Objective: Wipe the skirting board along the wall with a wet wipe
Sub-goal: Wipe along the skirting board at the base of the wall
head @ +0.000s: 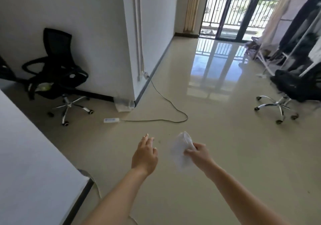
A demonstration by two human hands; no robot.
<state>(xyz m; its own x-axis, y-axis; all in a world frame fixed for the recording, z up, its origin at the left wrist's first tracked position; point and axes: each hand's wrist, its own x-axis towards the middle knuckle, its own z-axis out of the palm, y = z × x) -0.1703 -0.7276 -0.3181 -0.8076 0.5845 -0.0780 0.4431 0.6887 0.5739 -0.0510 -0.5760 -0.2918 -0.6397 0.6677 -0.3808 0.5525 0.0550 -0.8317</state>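
A white wet wipe (179, 151) hangs unfolded in the air over the floor, pinched at its right edge by my right hand (199, 153). My left hand (145, 155) hovers just left of it, fingers straight and holding nothing. A dark skirting board (152, 72) runs along the foot of the white wall from the corner towards the balcony door. Another stretch of skirting board (97, 95) runs behind the office chair, and a third skirting board (78, 200) edges the near wall at lower left.
A white power strip (111, 120) lies on the glossy tiles, its cable (166, 99) looping to the wall. A black office chair (55, 72) stands at the left, another chair (284, 92) at the right by a clothes rack (298, 47). A plastic bag (124, 105) lies at the wall corner.
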